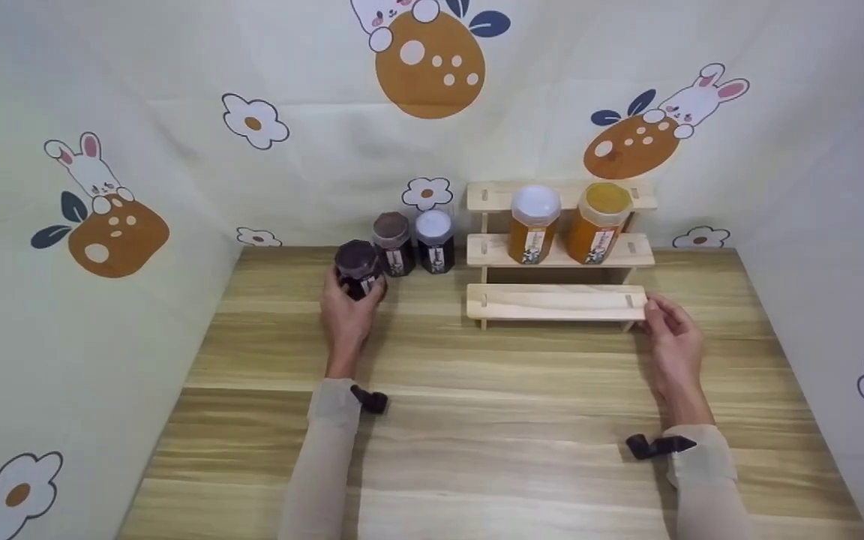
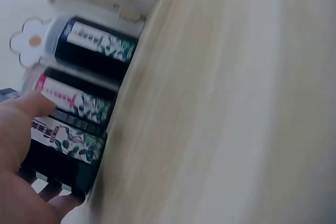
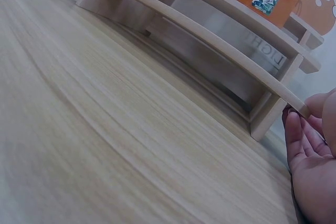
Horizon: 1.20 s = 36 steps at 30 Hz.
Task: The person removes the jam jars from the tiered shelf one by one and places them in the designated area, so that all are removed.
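My left hand (image 1: 347, 309) grips a dark jar (image 1: 357, 260) with a dark hexagonal lid, standing on the wooden table left of the rack. The left wrist view shows the fingers of this hand (image 2: 18, 145) curled round that jar (image 2: 65, 150). Two more dark jars (image 1: 392, 240) (image 1: 434, 238) stand just behind it. My right hand (image 1: 670, 330) rests at the right end of the lowest step of a three-step wooden rack (image 1: 556, 301). In the right wrist view its thumb (image 3: 321, 104) touches the step's corner (image 3: 296, 106), with the fingers relaxed below.
Two orange jars (image 1: 533, 225) (image 1: 597, 223) stand on the rack's middle step; the top step holds nothing. A printed cloth backdrop (image 1: 177, 150) walls the table (image 1: 492, 450) at the back and both sides. Bare wood stretches in front of the hands.
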### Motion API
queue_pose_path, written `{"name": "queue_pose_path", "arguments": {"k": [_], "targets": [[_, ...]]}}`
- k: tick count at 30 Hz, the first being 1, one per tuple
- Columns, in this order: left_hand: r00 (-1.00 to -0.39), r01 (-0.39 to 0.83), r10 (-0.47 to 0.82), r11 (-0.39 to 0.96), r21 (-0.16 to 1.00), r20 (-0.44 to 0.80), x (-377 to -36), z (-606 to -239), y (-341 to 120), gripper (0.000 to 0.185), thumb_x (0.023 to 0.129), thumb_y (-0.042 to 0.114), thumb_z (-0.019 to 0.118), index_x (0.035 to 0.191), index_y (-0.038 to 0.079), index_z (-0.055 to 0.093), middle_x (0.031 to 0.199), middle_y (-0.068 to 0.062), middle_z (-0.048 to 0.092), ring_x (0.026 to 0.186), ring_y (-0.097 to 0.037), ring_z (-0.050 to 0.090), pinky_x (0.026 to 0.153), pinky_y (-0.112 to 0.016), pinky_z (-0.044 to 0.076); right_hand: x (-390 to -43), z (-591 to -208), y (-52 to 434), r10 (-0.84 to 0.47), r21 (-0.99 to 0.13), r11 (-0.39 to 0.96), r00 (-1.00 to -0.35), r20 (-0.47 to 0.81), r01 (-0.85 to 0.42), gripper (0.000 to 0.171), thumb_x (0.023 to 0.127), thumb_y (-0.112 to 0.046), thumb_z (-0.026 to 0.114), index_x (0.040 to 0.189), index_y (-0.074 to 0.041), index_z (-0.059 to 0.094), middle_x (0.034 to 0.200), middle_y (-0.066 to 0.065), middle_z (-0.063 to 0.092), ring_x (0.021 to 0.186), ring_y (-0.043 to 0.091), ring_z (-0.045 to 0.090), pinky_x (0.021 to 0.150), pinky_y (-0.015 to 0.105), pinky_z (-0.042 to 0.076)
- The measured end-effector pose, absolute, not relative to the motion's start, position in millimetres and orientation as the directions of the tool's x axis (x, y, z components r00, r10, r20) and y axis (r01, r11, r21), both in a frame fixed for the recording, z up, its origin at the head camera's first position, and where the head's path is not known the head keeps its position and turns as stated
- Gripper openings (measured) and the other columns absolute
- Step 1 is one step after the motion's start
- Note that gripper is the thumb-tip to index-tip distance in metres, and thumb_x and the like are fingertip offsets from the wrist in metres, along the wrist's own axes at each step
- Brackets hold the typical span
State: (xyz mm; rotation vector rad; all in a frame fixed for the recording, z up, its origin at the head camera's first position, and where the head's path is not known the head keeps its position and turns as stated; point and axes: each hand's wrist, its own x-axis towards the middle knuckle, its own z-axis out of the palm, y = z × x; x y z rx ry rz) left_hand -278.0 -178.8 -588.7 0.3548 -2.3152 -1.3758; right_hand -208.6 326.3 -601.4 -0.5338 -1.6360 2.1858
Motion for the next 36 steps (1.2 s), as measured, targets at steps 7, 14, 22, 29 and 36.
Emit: {"name": "queue_pose_path", "arguments": {"k": [7, 14, 22, 29, 36], "targets": [[-0.887, -0.045, -0.414, 0.515, 0.856, 0.202, -296, -588, -189, 0.087, 0.091, 0.041, 0.085, 0.163, 0.015, 0.044, 0.150, -0.022, 0.051, 0.138, -0.040, 0.053, 0.120, -0.058, 0.044, -209, -603, 328, 0.493, -0.959, -0.276, -0.866, -0.083, -0.065, 0.040, 0.103, -0.011, 0.073, 0.136, 0.010, 0.065, 0.103, -0.002, 0.078, 0.091, 0.008, 0.071, 0.083, 0.019, 0.063], [-0.890, 0.042, -0.393, 0.436, 0.899, 0.232, -313, -589, -195, 0.080, 0.096, 0.025, 0.083, 0.161, 0.008, 0.040, 0.155, -0.023, 0.055, 0.145, -0.038, 0.054, 0.127, -0.052, 0.041, -208, -602, 327, 0.487, -0.963, -0.267, -0.868, -0.100, -0.038, 0.040, 0.103, -0.013, 0.075, 0.136, 0.008, 0.067, 0.105, -0.003, 0.079, 0.094, 0.007, 0.072, 0.084, 0.017, 0.062], [-0.922, 0.099, -0.324, 0.326, 0.940, 0.210, -319, -591, -200, 0.071, 0.101, 0.022, 0.078, 0.161, 0.012, 0.041, 0.159, -0.019, 0.056, 0.150, -0.032, 0.053, 0.130, -0.042, 0.041, -208, -599, 327, 0.499, -0.962, -0.265, -0.864, -0.076, -0.069, 0.037, 0.101, -0.012, 0.077, 0.132, 0.006, 0.071, 0.103, -0.001, 0.079, 0.092, 0.008, 0.071, 0.081, 0.018, 0.062], [-0.932, 0.065, -0.312, 0.362, 0.930, 0.186, -321, -593, -203, 0.073, 0.103, 0.027, 0.076, 0.164, 0.014, 0.039, 0.164, -0.015, 0.053, 0.155, -0.030, 0.049, 0.132, -0.042, 0.037, -207, -598, 327, 0.490, -0.966, -0.255, -0.867, -0.088, -0.046, 0.040, 0.102, -0.015, 0.077, 0.135, 0.005, 0.069, 0.108, -0.003, 0.079, 0.095, 0.008, 0.071, 0.083, 0.018, 0.062], [-0.931, 0.075, -0.309, 0.366, 0.927, 0.197, -321, -595, -203, 0.074, 0.104, 0.026, 0.075, 0.166, 0.015, 0.036, 0.166, -0.014, 0.051, 0.156, -0.030, 0.047, 0.133, -0.042, 0.036, -207, -599, 327, 0.486, -0.964, -0.257, -0.871, -0.075, -0.061, 0.041, 0.101, -0.014, 0.077, 0.136, 0.006, 0.069, 0.105, -0.002, 0.079, 0.094, 0.008, 0.071, 0.082, 0.019, 0.063]]}}
